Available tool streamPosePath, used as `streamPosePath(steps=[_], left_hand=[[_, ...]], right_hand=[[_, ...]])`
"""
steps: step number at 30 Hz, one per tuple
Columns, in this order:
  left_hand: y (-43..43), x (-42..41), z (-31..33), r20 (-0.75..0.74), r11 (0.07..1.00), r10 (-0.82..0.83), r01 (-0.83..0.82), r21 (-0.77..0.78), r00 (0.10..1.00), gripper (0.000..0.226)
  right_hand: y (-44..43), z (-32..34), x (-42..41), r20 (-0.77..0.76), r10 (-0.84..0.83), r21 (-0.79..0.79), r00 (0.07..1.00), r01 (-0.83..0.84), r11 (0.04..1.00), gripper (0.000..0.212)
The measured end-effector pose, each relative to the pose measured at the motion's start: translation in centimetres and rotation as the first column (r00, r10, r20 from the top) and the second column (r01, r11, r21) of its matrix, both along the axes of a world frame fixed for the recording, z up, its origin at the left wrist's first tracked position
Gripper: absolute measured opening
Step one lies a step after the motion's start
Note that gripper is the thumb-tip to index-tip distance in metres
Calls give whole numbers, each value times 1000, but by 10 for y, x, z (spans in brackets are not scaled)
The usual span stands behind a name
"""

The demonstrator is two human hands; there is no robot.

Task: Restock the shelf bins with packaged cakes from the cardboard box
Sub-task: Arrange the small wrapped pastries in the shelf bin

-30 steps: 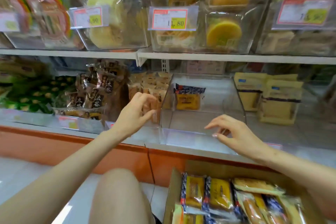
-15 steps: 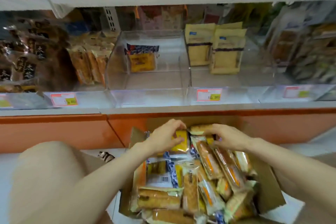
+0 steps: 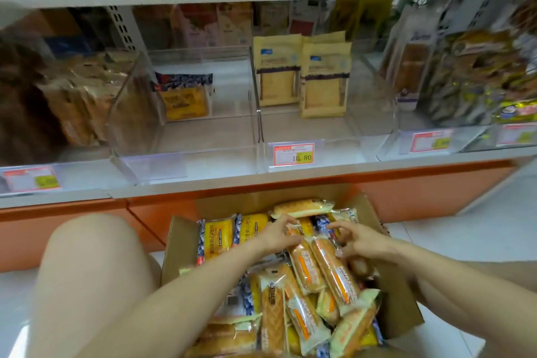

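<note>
An open cardboard box [image 3: 180, 244] on the floor holds several packaged cakes: yellow-and-blue packs [image 3: 216, 238] at its far left and long orange-striped ones [image 3: 331, 267] in the middle. My left hand [image 3: 277, 235] reaches into the far part of the box, its fingers curled on a yellow pack between the hands. My right hand [image 3: 359, 240] hovers beside it with fingers spread and bent over the packs. Above stands a clear shelf bin [image 3: 189, 160] holding one yellow-and-blue cake [image 3: 184, 99] at its back.
Beige packs [image 3: 302, 75] stand in the bin to the right, behind a price tag [image 3: 294, 154]. Brown wrapped goods [image 3: 75, 104] fill the left bin. My bare knee [image 3: 87, 270] is left of the box. The orange shelf base [image 3: 436, 192] runs behind the box.
Both hands came down from the clear bin's front edge into the box. My view dropped from the shelf to the box. The hands have shifted a little among the packs.
</note>
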State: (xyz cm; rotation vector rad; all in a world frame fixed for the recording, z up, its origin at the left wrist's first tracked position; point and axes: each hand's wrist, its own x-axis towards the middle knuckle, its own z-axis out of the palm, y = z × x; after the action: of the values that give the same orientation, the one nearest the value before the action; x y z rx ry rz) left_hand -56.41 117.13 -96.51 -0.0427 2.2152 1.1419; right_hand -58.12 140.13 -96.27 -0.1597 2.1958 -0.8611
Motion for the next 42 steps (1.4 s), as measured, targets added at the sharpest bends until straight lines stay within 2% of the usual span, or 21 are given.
streamPosePath(steps=[6,11,15,24,31,42], left_hand=[[7,0,-12,12,988,137,-138,72,990,30],[9,9,-7,44,961,191,-196,194,981,32],[12,15,12,-33,945,208,-192,264,978,34],[-24,31,69,-221,913,275,-182,364,936,36],[-70,55,105,-309,908,318,-195,370,896,41],[-172,68,194,-627,921,384,-237,309,678,39]], right_hand=[[-5,-1,4,85,-75,-152,994,87,985,71],[-13,1,9,139,-15,-181,990,41,983,82],[-20,17,14,153,19,-229,988,17,973,68],[-49,72,29,-206,-97,-359,974,17,933,52],[-80,108,30,-352,7,-320,936,-127,939,49],[-194,199,-2,-515,48,-406,856,-293,866,54]])
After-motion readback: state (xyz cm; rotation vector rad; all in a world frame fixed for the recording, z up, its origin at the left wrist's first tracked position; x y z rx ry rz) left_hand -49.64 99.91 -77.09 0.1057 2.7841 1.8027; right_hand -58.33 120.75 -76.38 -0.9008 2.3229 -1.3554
